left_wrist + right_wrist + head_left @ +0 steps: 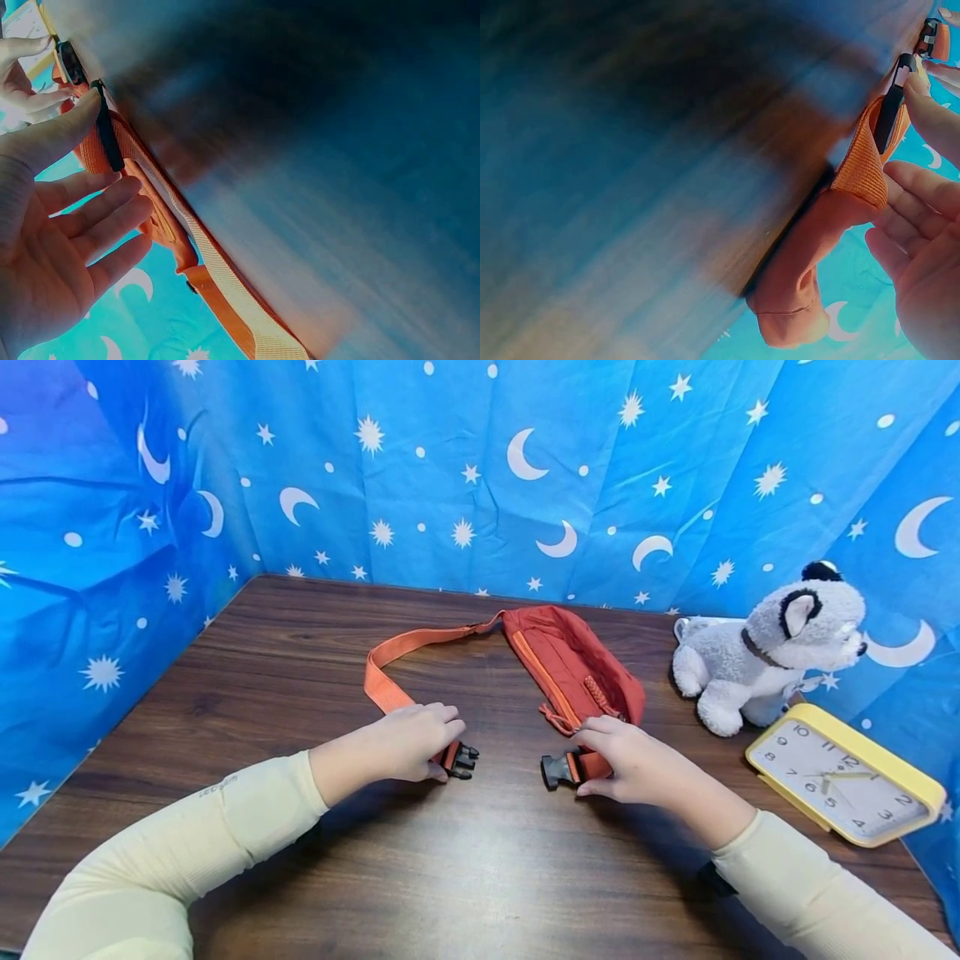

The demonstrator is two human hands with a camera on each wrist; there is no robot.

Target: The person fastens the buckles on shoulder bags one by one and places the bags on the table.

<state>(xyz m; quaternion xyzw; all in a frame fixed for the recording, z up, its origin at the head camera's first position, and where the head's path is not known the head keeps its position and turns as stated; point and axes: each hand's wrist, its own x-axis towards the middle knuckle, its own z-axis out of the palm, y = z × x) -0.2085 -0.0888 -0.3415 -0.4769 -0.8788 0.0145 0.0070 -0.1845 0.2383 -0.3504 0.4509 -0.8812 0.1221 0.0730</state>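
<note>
A rust-red waist bag (pixel 581 656) with an orange zip lies on the wooden table, its orange strap (pixel 390 660) looping out to the left. My left hand (pixel 416 743) pinches the black pronged buckle half (pixel 462 762) at the strap's end, between thumb and fingertips. In the left wrist view this buckle half (pixel 109 135) appears edge-on. Across a gap, my right hand (pixel 637 764) pinches the black socket half of the buckle (pixel 557 772) by its short orange webbing. The two halves face each other, apart. Part of the bag's near end is hidden behind my right hand.
A grey and white plush dog (pixel 757 652) sits at the right of the table. In front of it a yellow-framed clock (pixel 847 777) leans back near the right edge. A blue curtain (pixel 450 468) with moons and stars hangs behind the table.
</note>
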